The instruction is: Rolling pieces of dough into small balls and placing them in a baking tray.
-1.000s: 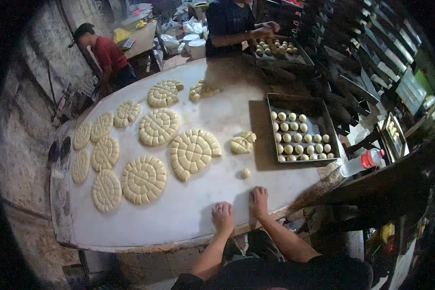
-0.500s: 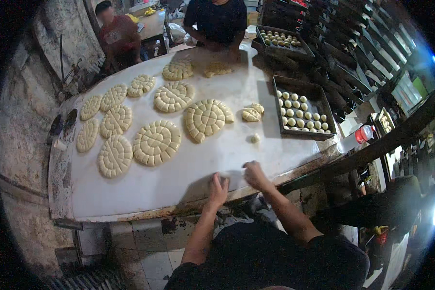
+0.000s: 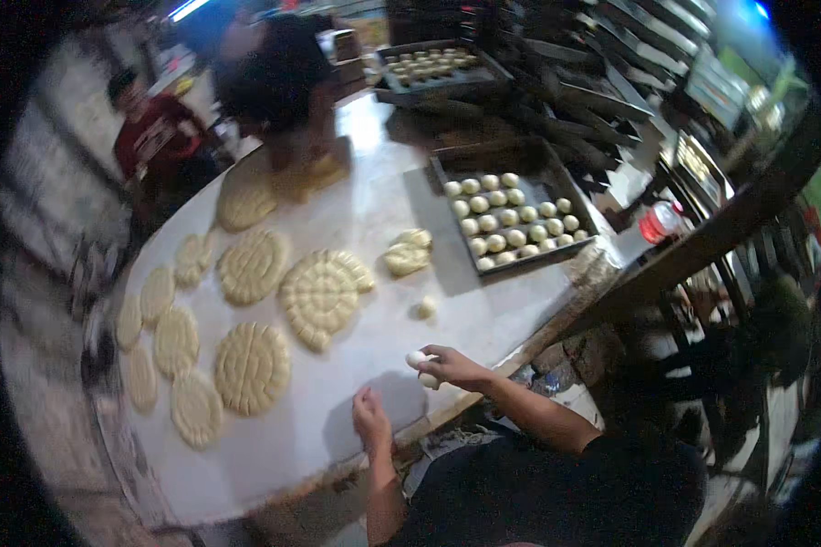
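Note:
My right hand (image 3: 454, 366) is closed on two small, smooth, pale dough balls (image 3: 417, 359), just above the table's near edge. To its left, my left hand (image 3: 371, 419) is low over the white tabletop (image 3: 328, 456), its fingers loosely curved and blurred, with nothing visible in them. A single dough ball (image 3: 425, 308) lies on the table beyond my right hand. Behind that sits a small lump of dough (image 3: 408, 253). The dark metal tray (image 3: 511, 157) at the far right holds several rows of dough balls.
Several flattened dough rounds scored into pieces, such as this round (image 3: 253, 368), cover the table's left side. Across it stands a co-worker (image 3: 283, 82), hands blurred over dough; another person (image 3: 160, 137) is at far left. A second tray (image 3: 442, 66) and a red-labelled plastic bottle (image 3: 661, 221) are beyond.
The view has swung to the right and tilted. My right hand now shows two dough balls in its fingers. More dough balls appear in the tray's near rows, while the lone ball stays on the table.

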Motion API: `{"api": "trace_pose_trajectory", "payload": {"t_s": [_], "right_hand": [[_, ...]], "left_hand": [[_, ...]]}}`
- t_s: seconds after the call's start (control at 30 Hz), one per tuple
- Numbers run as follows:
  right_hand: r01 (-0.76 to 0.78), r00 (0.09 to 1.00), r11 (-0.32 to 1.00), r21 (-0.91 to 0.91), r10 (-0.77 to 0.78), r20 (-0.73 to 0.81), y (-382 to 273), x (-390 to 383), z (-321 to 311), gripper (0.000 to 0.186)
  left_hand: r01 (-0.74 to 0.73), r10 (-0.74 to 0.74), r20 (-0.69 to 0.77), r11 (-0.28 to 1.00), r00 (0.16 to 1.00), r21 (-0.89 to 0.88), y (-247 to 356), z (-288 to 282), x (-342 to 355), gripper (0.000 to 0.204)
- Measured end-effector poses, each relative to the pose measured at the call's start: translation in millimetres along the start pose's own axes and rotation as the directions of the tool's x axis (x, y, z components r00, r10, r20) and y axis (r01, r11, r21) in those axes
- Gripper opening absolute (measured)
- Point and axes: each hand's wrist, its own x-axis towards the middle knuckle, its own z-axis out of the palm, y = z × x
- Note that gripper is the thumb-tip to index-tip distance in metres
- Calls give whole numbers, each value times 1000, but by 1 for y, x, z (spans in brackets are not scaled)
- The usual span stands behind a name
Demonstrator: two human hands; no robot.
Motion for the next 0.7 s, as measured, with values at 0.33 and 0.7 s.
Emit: {"api": "trace_pose_trajectory", "payload": {"t_s": [0.33,0.7], "right_hand": [[194,401,824,-532,-561,-724,-123,-4,-351,32],[-271,345,703,-657,-567,-748,-162,92,-466,33]], "left_hand": [[-245,242,112,970,964,11,181,108,123,23],[-812,523,717,574,461,104,400,370,168,45]]}}
